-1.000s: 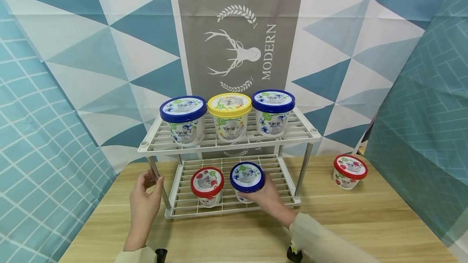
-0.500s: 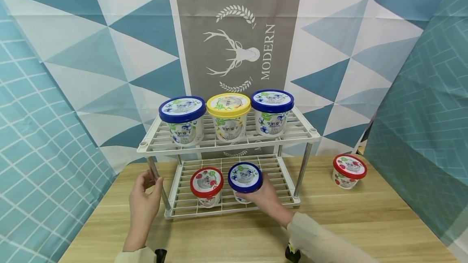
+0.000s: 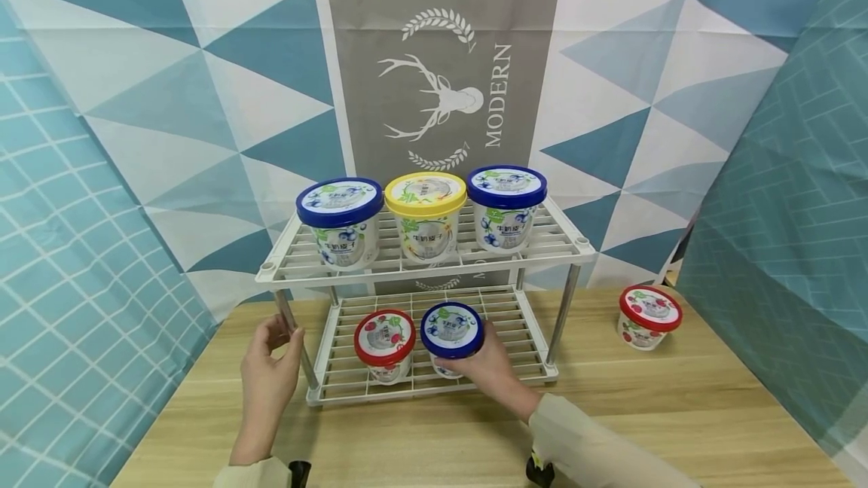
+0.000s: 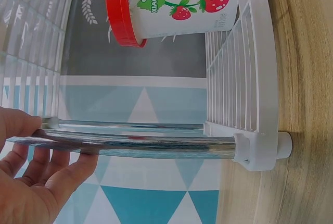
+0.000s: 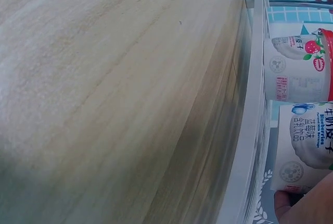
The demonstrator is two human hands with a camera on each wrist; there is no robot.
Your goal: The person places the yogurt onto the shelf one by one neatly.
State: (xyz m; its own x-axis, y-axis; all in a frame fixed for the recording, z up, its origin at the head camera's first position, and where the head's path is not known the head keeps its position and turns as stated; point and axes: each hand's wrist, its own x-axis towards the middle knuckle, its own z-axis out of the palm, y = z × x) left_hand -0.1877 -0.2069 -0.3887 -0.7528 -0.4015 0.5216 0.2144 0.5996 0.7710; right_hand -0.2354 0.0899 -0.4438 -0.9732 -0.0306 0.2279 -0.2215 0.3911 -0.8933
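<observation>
On the lower shelf of a white two-tier rack (image 3: 369,399), a blue-lidded blueberry cup (image 3: 452,330) stands upright. My right hand (image 3: 491,367) holds this cup from its right side, with the thumb across the front; its far fingers are hidden in the head view. To the left of it is a red-lidded strawberry cup (image 3: 384,341); the right wrist view shows the two close together. My left hand (image 3: 270,379) grips the front-left metal post (image 4: 156,145) of the rack, thumb on one side and fingers on the other.
The top shelf bears a blue-lidded cup (image 3: 342,224), a yellow-lidded cup (image 3: 427,217) and another blue-lidded cup (image 3: 505,209). A second strawberry cup (image 3: 649,316) is on the wooden table (image 3: 644,405), right of the rack. A patterned cloth hangs behind.
My right hand has shifted slightly left with the blue-lidded cup, toward the red-lidded one. The left hand stays on the post.
</observation>
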